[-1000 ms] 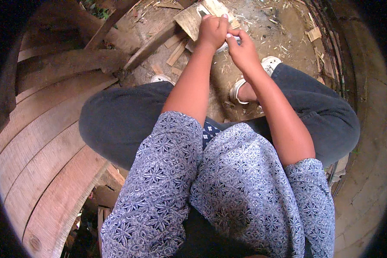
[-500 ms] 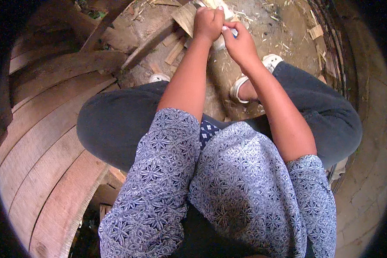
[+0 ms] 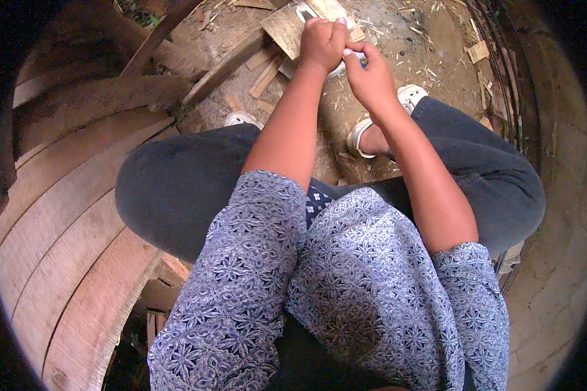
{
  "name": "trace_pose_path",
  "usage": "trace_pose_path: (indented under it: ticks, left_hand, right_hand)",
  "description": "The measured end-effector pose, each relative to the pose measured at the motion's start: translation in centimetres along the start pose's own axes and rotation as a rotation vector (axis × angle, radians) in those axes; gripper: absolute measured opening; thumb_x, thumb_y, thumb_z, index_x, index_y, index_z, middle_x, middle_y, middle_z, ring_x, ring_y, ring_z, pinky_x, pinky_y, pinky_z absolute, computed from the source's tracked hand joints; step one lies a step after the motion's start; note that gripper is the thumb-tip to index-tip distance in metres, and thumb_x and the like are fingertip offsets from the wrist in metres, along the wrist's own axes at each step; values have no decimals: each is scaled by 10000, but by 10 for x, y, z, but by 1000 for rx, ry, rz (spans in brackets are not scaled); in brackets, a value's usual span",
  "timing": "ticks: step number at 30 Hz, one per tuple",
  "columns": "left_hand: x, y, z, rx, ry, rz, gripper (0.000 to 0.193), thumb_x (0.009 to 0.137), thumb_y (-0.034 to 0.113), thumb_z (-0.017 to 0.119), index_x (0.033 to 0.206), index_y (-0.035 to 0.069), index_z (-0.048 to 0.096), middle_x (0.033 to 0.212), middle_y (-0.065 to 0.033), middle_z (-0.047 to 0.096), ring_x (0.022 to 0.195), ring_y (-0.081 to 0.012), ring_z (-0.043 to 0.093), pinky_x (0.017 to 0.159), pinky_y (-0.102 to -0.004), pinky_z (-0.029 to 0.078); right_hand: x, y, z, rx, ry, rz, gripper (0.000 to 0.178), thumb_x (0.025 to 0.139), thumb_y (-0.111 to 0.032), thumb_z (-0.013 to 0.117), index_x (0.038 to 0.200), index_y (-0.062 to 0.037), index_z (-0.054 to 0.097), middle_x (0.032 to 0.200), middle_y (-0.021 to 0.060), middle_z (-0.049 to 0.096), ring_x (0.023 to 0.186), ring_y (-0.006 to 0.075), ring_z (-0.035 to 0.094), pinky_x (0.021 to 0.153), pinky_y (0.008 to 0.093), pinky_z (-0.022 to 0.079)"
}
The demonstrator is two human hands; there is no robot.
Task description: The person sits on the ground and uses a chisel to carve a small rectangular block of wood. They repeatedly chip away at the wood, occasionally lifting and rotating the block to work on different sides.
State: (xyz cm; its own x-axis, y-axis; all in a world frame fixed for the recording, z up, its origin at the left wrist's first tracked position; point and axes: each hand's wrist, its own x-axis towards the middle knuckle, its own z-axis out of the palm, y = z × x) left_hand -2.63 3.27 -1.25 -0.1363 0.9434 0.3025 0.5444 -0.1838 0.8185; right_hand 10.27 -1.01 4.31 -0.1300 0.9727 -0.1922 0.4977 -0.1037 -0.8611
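**While sitting with knees spread, holding left hand (image 3: 323, 44) and right hand (image 3: 370, 73) together by split wood**

Reaching both bare forearms toward the upper edge of the head view. Curling the left hand into a clenched grip, right up against a flat wooden board (image 3: 282, 29) and a paler wooden piece (image 3: 331, 9), both near the top edge. Cannot tell the contents of that fist; can make out a narrow dark strip (image 3: 307, 14) just past the knuckles. Touching the side of the left hand with the right thumb and forefinger, closed in a pinch. Cannot tell of anything between those fingertips. Note a small blue scrap (image 3: 363, 64) at the right fingers and a white thing (image 3: 336, 70), mostly hidden, beneath both hands.

Wearing a blue-and-white patterned shirt (image 3: 241, 280), dark trousers (image 3: 176, 189) and white perforated shoes (image 3: 411, 98). Find a wooden beam (image 3: 231, 65) slanting up toward the board, with offcuts (image 3: 264, 79) between beam and left forearm. See pale shavings (image 3: 430, 70) scattered over the brown floor (image 3: 447, 104) on the right, then dark rods (image 3: 512, 85) near the rim. Find wide planks (image 3: 52, 254) bending down the left side, beside the left knee.
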Motion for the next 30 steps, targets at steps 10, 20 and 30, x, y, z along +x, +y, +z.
trace_pose_path:
  ticks: [10,20,30]
  left_hand:
    - [6,-12,3,43,-30,27,503,951,299,419,599,20,645,648,-207,624,695,-406,589,838,-478,432]
    - [-12,7,10,8,-14,3,485,964,298,392,613,37,603,638,-172,612,701,-391,582,783,-485,424]
    - [17,-9,7,144,75,49,485,945,296,445,621,23,683,685,-215,645,733,-413,603,846,-485,443]
  right_hand:
    - [9,0,-1,111,-52,95,297,919,-292,585,1093,-61,648,1050,219,684,1027,368,652,917,414,478]
    - [-6,-2,-15,48,-53,100,302,914,-287,591,1093,-52,654,1065,241,676,1034,376,647,920,412,478]
    - [25,1,-3,132,-65,125,306,919,-288,600,1103,-48,647,1065,210,683,1020,327,652,917,381,478]
